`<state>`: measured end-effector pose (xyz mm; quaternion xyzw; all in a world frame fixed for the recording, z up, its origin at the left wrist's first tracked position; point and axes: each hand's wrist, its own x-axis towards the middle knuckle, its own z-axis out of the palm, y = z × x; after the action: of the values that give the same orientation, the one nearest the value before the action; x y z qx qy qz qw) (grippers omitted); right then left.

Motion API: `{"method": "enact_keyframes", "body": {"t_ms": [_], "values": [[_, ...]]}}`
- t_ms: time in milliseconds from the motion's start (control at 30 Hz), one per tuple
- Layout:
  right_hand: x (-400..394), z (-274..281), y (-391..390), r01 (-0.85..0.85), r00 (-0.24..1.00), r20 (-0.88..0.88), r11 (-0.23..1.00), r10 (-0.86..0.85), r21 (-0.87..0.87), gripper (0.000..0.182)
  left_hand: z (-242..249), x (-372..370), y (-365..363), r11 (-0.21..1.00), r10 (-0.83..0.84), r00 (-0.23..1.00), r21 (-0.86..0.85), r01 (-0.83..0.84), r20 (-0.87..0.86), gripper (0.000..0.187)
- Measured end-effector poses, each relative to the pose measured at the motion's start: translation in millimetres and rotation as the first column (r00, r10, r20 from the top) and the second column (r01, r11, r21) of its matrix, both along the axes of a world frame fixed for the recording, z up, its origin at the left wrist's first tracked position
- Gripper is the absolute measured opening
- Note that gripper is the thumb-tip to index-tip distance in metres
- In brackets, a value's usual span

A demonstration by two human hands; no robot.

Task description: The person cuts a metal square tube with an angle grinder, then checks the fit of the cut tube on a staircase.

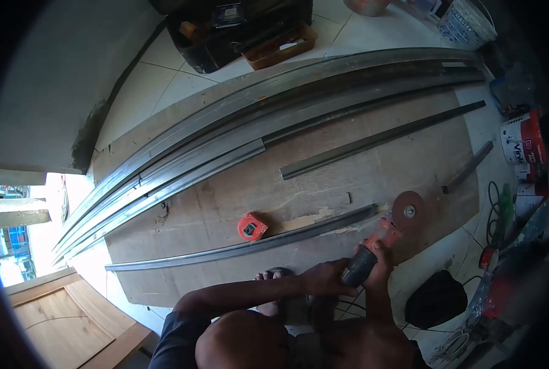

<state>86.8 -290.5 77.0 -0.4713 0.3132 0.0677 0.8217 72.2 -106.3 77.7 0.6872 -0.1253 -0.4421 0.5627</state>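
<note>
Both my hands are closed around an angle grinder point(360, 265) with a dark body and a red head. My left hand point(327, 278) grips the rear of the body, while my right hand point(381, 263) wraps it nearer the head. The grinder's brown disc point(402, 208) is over the plywood sheet point(194, 209), just right of the end of a long metal profile point(225, 252). A red tape measure point(252, 227) lies beside that profile. Farther off, a shorter metal profile point(379, 141) rests on the plywood.
Long metal profiles point(225, 111) lie bundled across the far side. Behind them stands a black toolbox point(194, 46) with an orange-brown tray point(280, 49). Paint buckets point(520, 144) and a black bag point(436, 299) are at the right. A wooden panel point(71, 320) is at lower left.
</note>
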Motion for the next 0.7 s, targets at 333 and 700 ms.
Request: {"method": "enact_keyframes", "body": {"t_ms": [333,700], "values": [[18,4,21,-0.175,0.984,0.134,0.821,0.121,0.543,0.041,-1,10,24,0.929,0.066,0.878,-0.291,-0.228,-0.475,0.069],[-12,16,18,-0.05,0.967,0.251,0.997,0.032,0.066,0.052,29,16,-5,0.954,0.184,0.94,-0.176,-0.241,-0.287,0.079]]}}
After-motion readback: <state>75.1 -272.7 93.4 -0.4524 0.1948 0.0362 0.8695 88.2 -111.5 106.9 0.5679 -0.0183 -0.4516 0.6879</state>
